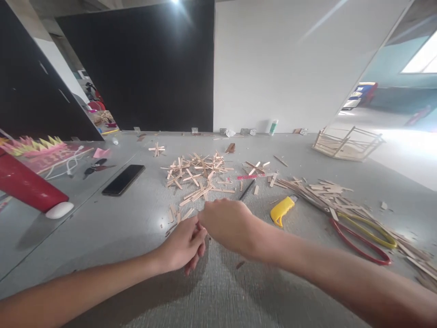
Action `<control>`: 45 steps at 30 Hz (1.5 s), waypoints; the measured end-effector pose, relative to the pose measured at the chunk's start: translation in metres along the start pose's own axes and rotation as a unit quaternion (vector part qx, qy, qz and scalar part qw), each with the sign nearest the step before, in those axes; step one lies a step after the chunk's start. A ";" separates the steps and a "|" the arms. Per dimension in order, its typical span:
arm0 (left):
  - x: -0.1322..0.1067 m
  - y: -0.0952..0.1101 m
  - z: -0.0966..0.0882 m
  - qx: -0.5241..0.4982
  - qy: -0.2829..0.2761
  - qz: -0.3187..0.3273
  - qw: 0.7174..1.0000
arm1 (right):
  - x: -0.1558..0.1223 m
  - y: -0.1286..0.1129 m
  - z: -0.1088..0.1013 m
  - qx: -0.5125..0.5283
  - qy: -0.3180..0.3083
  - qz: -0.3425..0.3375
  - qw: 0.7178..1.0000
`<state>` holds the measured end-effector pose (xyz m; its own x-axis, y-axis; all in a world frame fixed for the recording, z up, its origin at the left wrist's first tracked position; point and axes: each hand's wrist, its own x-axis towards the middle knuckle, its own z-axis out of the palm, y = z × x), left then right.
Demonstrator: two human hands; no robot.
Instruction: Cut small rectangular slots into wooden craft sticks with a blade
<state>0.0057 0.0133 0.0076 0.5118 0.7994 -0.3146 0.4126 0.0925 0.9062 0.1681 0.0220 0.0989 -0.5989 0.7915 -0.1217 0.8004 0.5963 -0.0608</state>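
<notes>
My left hand (pixel 186 243) and my right hand (pixel 228 223) meet over the near middle of the table. The left fingers are curled, with thumb and fingertips close together. Bent at the wrist, the right hand has its fingers closed against the left fingertips. Whatever they pinch is hidden between them. Just beyond lie loose flat wooden sticks (pixel 195 195) and short cut pieces (pixel 173 211). Behind these is a cluster of sticks crossed into star shapes (pixel 208 165). Another stick star (pixel 157 149) sits apart at the back left.
Right of my hands lie a dark pen (pixel 247 190), a yellow-handled cutter (pixel 282 210), red-and-yellow-handled scissors (pixel 363 237) and a stick heap (pixel 327 193). A stick-built frame (pixel 350 145) stands behind. Leftward are a phone (pixel 123 180), keys (pixel 97 167) and a red bottle (pixel 30 182).
</notes>
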 end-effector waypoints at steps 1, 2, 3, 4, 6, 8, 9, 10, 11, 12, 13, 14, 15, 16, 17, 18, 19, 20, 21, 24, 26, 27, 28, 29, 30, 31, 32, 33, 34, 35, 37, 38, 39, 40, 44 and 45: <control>0.000 0.001 0.000 0.002 0.001 0.000 1.000 | 0.005 0.002 -0.004 0.000 -0.007 -0.004 1.000; -0.001 0.001 0.000 0.004 0.002 -0.001 1.000 | 0.009 0.003 -0.007 -0.002 -0.016 -0.008 1.000; -0.001 0.001 0.000 0.004 0.003 -0.001 1.000 | 0.011 0.004 -0.009 -0.005 -0.024 -0.011 1.000; -0.001 0.001 0.000 0.004 0.003 0.000 1.000 | 0.011 0.004 -0.009 -0.007 -0.027 -0.012 1.000; -0.001 0.000 0.000 0.001 0.002 0.001 1.000 | 0.007 0.002 -0.003 -0.013 -0.025 -0.005 1.000; 0.000 -0.002 0.001 -0.006 0.001 0.000 1.000 | -0.004 0.000 0.008 -0.021 -0.016 0.010 1.000; 0.001 -0.003 0.001 -0.010 0.002 -0.002 1.000 | -0.010 -0.001 0.016 -0.025 -0.011 0.019 0.999; 0.002 -0.005 0.002 -0.015 0.004 -0.002 1.000 | -0.017 -0.002 0.024 -0.028 -0.006 0.028 0.999; 0.002 -0.007 0.003 -0.020 0.005 -0.002 1.000 | -0.023 -0.002 0.032 -0.031 0.000 0.036 0.999; 0.002 -0.008 0.003 -0.024 0.007 0.000 1.000 | -0.029 -0.002 0.041 -0.035 0.006 0.041 0.999; 0.002 -0.009 0.004 -0.028 0.008 0.002 1.000 | -0.033 -0.003 0.048 -0.039 0.012 0.044 0.998; 0.002 -0.010 0.004 -0.031 0.010 0.006 0.999 | -0.037 -0.003 0.056 -0.043 0.018 0.045 0.998; 0.002 -0.011 0.005 -0.033 0.011 0.009 0.999 | -0.039 -0.004 0.062 -0.047 0.024 0.044 0.998; 0.002 -0.011 0.005 -0.034 0.012 0.012 0.999 | -0.040 -0.005 0.068 -0.052 0.029 0.041 0.997; 0.002 -0.011 0.005 -0.034 0.014 0.014 0.999 | -0.041 -0.005 0.073 -0.055 0.034 0.038 0.997; 0.001 -0.011 0.005 -0.034 0.016 0.016 0.999 | -0.041 -0.006 0.078 -0.058 0.038 0.034 0.997; 0.001 -0.010 0.005 -0.034 0.017 0.018 0.999 | -0.041 -0.006 0.081 -0.060 0.042 0.030 0.997; 0.001 -0.010 0.005 -0.033 0.017 0.019 0.999 | -0.041 -0.005 0.084 -0.060 0.047 0.028 0.997; 0.001 -0.010 0.005 -0.033 0.018 0.019 0.999 | -0.041 -0.004 0.087 -0.058 0.050 0.027 0.997; -0.001 -0.009 0.006 -0.032 0.019 0.021 0.999 | -0.041 0.002 0.090 -0.046 0.056 0.025 0.997; -0.003 -0.009 0.006 -0.031 0.025 0.027 0.999 | -0.041 0.006 0.091 -0.035 0.056 0.022 0.998; -0.004 -0.010 0.007 -0.031 0.029 0.030 0.999 | -0.041 0.008 0.092 -0.030 0.057 0.021 0.998; -0.004 -0.010 0.007 -0.030 0.032 0.031 0.999 | -0.041 0.009 0.092 -0.025 0.057 0.021 0.998; -0.005 -0.010 0.007 -0.029 0.034 0.030 0.999 | -0.041 0.010 0.092 -0.020 0.059 0.023 0.998; -0.006 -0.009 0.007 -0.028 0.035 0.030 0.999 | -0.040 0.010 0.093 -0.016 0.062 0.026 0.998; -0.007 -0.009 0.008 -0.027 0.034 0.029 0.999 | -0.040 0.011 0.093 -0.012 0.065 0.029 0.997; -0.007 -0.009 0.008 -0.027 0.033 0.029 0.999 | -0.040 0.011 0.094 -0.008 0.070 0.032 0.997; -0.007 -0.008 0.007 -0.027 0.030 0.031 0.999 | -0.040 0.011 0.094 -0.005 0.075 0.036 0.997; -0.007 -0.008 0.007 -0.028 0.028 0.035 0.999 | -0.040 0.011 0.095 -0.002 0.080 0.038 0.996; -0.007 -0.007 0.007 -0.029 0.025 0.038 0.999 | -0.040 0.011 0.096 0.000 0.086 0.040 0.995; -0.007 -0.007 0.007 -0.032 0.024 0.043 0.998 | -0.040 0.012 0.099 0.004 0.099 0.041 0.994; -0.007 -0.007 0.007 -0.034 0.025 0.045 0.998 | -0.039 0.012 0.100 0.006 0.106 0.042 0.993; -0.007 -0.007 0.007 -0.036 0.025 0.045 0.998 | -0.039 0.012 0.102 0.007 0.113 0.041 0.993; -0.007 -0.007 0.007 -0.039 0.024 0.044 0.998 | -0.039 0.013 0.104 0.008 0.120 0.041 0.992; -0.007 -0.007 0.008 -0.034 0.024 0.043 0.998 | -0.038 0.015 0.112 0.008 0.144 0.038 0.989; -0.007 -0.008 0.008 -0.032 0.024 0.044 0.998 | -0.037 0.016 0.114 0.007 0.147 0.037 0.988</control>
<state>0.0052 0.0018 0.0007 0.5068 0.8332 -0.2211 0.3189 0.0571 0.9461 0.2061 -0.0133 -0.0102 -0.5187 0.8384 0.1674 0.8410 0.5356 -0.0767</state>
